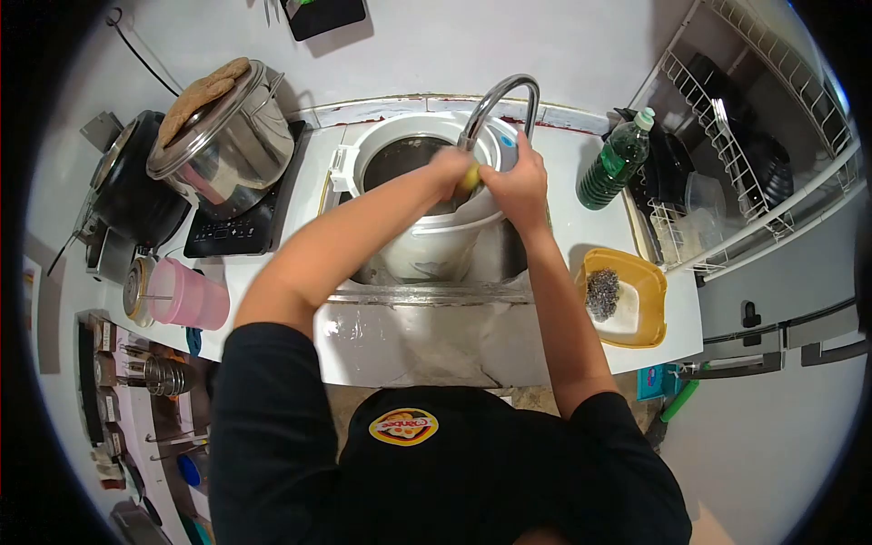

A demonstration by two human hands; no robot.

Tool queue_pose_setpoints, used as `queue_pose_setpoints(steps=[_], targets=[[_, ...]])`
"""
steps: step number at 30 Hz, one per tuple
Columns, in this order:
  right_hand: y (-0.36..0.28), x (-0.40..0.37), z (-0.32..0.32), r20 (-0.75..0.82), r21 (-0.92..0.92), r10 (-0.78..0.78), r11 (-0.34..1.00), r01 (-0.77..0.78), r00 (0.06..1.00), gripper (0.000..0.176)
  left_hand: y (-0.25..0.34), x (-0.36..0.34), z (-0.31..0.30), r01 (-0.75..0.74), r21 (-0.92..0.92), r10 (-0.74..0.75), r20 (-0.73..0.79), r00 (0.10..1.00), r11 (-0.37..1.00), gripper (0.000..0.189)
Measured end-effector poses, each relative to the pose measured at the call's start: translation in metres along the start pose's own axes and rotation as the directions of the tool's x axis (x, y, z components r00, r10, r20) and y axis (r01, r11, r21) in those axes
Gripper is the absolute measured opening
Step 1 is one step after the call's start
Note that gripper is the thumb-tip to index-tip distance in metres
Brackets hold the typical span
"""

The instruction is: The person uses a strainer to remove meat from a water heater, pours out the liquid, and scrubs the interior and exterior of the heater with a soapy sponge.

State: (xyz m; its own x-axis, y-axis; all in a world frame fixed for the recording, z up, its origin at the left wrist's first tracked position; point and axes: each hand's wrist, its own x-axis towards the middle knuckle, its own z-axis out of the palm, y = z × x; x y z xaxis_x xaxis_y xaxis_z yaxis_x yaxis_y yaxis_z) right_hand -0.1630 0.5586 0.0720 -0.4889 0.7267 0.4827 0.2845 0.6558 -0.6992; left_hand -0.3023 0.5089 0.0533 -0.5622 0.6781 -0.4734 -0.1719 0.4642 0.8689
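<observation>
A white rice cooker body point(427, 243) stands upright in the metal sink, its dark round inside facing up. My left hand point(449, 171), blurred by motion, is closed at the far right of its rim, just below the tap. A yellow sponge point(470, 178) shows at its fingertips, partly hidden. My right hand point(520, 189) grips the cooker's right rim, with the thumb pointing towards the sponge and the fingers along the outer side. The curved chrome tap point(501, 91) arches above both hands.
A yellow tub point(660, 309) with a steel scourer point(602, 292) sits right of the sink, below a green soap bottle point(618, 163). A dish rack point(754, 218) stands at the right. On the left are a steel pot point(259, 136) on an induction hob point(222, 233) and a pink cup point(195, 295).
</observation>
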Motion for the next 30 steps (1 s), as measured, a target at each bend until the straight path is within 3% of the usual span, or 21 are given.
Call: queue_pose_setpoints(steps=[2, 4, 5, 7, 9, 10, 13, 16, 19, 20, 22, 23, 25, 26, 27, 28, 29, 30], targets=[[0.004, -0.001, 0.0, -0.013, -0.003, 0.02, 1.0, -0.02, 1.0, 0.079, 0.001, -0.037, -0.024, -0.062, 0.36, -0.034, 0.254, 0.967, 0.931, 0.015], [0.007, -0.002, 0.002, -0.018, 0.068, 0.012, 0.998, -0.011, 1.0, 0.082, -0.003, -0.063, -0.056, -0.291, 0.664, -0.053, 0.446, 0.893, 0.689, 0.015], [0.009, -0.002, 0.003, -0.027, 0.102, 0.014, 0.995, -0.011, 1.0, 0.084, 0.004, -0.072, -0.076, -0.46, 0.763, -0.126, 0.566, 0.815, 0.454, 0.014], [0.009, -0.004, 0.002, -0.006, 0.136, 0.006, 0.991, -0.005, 1.0, 0.085, 0.018, -0.078, -0.111, -0.578, 0.816, -0.14, 0.576, 0.805, 0.032, 0.015], [0.006, -0.002, 0.002, 0.042, 0.101, 0.028, 0.994, -0.032, 0.999, 0.086, 0.04, -0.074, -0.11, -0.439, 0.665, -0.085, 0.493, 0.866, -0.604, 0.015], [0.001, -0.001, -0.002, 0.079, 0.017, 0.075, 0.997, -0.077, 0.994, 0.085, 0.039, -0.054, -0.116, -0.4, 0.469, 0.014, 0.663, 0.749, -0.787, 0.013], [-0.002, 0.0, -0.001, 0.073, -0.001, 0.094, 0.996, -0.095, 0.993, 0.085, 0.056, -0.002, -0.096, -0.485, 0.071, -0.049, 0.972, 0.231, -0.872, 0.012], [0.006, 0.003, 0.002, 0.024, -0.01, 0.072, 0.997, -0.072, 0.997, 0.085, 0.042, 0.014, -0.06, -0.483, 0.085, 0.061, 0.996, 0.067, -0.871, 0.009], [0.01, 0.001, 0.001, 0.018, 0.027, 0.053, 0.998, -0.054, 0.998, 0.084, 0.039, 0.016, -0.082, -0.525, 0.26, 0.268, 0.961, 0.061, -0.81, 0.01], [0.008, 0.001, 0.0, 0.023, 0.01, 0.058, 0.998, -0.058, 0.998, 0.084, 0.035, -0.003, -0.089, -0.424, 0.486, 0.406, 0.873, 0.269, -0.764, 0.011], [0.005, 0.0, 0.007, 0.007, -0.023, 0.025, 0.999, -0.025, 1.0, 0.083, 0.026, -0.036, -0.09, -0.255, 0.756, 0.342, 0.533, 0.774, -0.603, 0.012], [0.003, 0.0, 0.01, -0.006, 0.011, 0.029, 1.0, -0.029, 1.0, 0.083, 0.021, -0.051, -0.09, -0.106, 0.841, 0.253, 0.277, 0.927, -0.531, 0.014], [0.0, 0.0, 0.014, -0.03, 0.079, 0.038, 0.996, -0.036, 0.999, 0.083, 0.011, -0.079, -0.088, -0.231, 0.837, 0.079, 0.308, 0.948, -0.495, 0.019], [0.001, 0.0, 0.015, -0.051, 0.138, 0.007, 0.99, 0.0, 0.999, 0.082, -0.004, -0.056, -0.09, -0.513, 0.804, -0.095, 0.51, 0.855, -0.3, 0.02], [0.0, -0.001, 0.015, -0.042, 0.15, 0.011, 0.989, -0.004, 0.999, 0.082, -0.02, -0.032, -0.091, -0.726, 0.686, -0.207, 0.703, 0.68, -0.053, 0.021], [0.0, -0.002, 0.015, -0.035, 0.159, 0.016, 0.987, -0.01, 0.999, 0.082, -0.028, -0.036, -0.075, -0.468, 0.776, -0.202, 0.584, 0.786, 0.423, 0.021], [0.001, 0.0, 0.013, -0.035, 0.167, 0.02, 0.986, -0.013, 0.999, 0.082, -0.031, -0.039, -0.053, -0.09, 0.62, -0.268, 0.46, 0.846, 0.779, 0.021], [0.009, 0.0, 0.018, -0.091, 0.082, -0.039, 0.996, 0.046, 0.995, 0.082, -0.015, -0.037, -0.041, -0.159, 0.707, -0.208, 0.404, 0.891, 0.689, 0.018]])
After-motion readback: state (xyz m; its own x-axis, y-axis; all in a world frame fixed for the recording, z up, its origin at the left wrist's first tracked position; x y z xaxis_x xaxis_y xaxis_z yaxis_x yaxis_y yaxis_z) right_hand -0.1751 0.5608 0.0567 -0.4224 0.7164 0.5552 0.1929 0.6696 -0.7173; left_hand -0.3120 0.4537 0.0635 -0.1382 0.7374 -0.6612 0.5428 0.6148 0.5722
